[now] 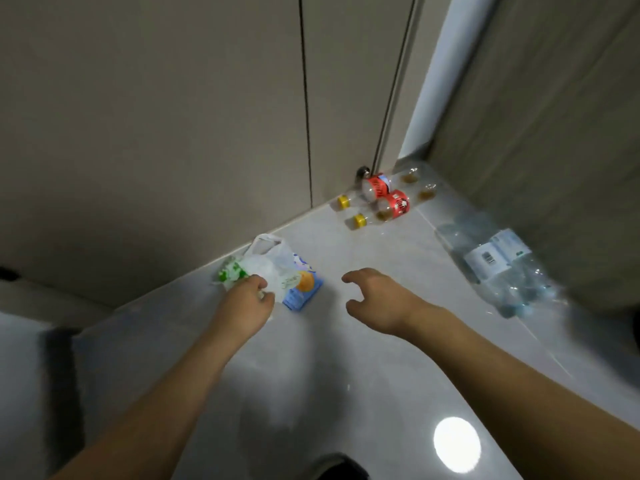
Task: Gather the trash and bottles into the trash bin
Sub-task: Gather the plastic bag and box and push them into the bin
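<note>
A crumpled white plastic bag with green print lies on the floor by the wall, partly over a blue carton with an orange picture. My left hand rests on the bag, fingers closed on its plastic. My right hand hovers open to the right of the carton, holding nothing. Two clear bottles with red labels and yellow caps lie in the far corner by the door. A pack of clear water bottles lies blurred at the right wall. No trash bin is in view.
Grey glossy floor tiles stretch toward me, with a lamp reflection at the lower right. Beige wall panels and a door frame close the far side. A dark mat edge lies at the left.
</note>
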{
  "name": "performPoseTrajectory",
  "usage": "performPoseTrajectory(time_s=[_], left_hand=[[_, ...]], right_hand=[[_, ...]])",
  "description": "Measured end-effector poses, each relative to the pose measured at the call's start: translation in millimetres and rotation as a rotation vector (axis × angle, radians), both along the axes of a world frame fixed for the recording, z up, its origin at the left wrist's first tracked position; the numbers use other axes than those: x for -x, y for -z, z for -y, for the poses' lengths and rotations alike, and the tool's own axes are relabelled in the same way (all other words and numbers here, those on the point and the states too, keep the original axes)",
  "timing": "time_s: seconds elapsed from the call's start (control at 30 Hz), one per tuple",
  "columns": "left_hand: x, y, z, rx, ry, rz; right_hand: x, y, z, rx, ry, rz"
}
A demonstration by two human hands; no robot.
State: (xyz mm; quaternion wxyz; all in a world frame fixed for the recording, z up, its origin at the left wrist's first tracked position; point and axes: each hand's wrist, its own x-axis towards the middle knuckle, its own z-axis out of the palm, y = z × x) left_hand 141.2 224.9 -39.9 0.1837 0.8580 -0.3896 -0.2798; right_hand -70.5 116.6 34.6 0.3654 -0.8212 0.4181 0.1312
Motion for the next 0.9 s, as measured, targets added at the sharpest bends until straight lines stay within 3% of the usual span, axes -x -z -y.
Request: performPoseTrajectory(time_s=[0.13,0.27,0.37,0.53,0.63,0.73,0.9], left_hand=[[-19.0,29.1,-14.1,0.015,-0.24,0.008],[-17.7,34.6,-12.3,0.183,-0.446,0.183],[-20.8,39.4,-10.9,0.235,-0.399,0.359],[-33.5,44.8,-6.1,0.082,-0.097,0.461],[-39.3,43.0,-5.3,-0.067,0.059,0.389],[-50.0,35.4,-10.9,-0.175,-0.052,0.206],[-59.2,14.5,-27.8,-0.159,-0.2,0.248]], right_hand=[[-22.1,29.5,-9.3,-0.067,-0.029,-0.044],[-37.5,42.5,0.2,-0.058,-0.036,-0.068],[-51.9,46.8,10.8,-0.059,-0.019,-0.05],[-81.3,56.3,23.7,-0.058,0.027,-0.031],[-97.9,73.4,27.9,-0.092,0.119,-0.059],[-110.8,98.0,25.3,-0.083,0.181,-0.113],[-127.0,126.2,4.9,0.072,0.16,-0.147]])
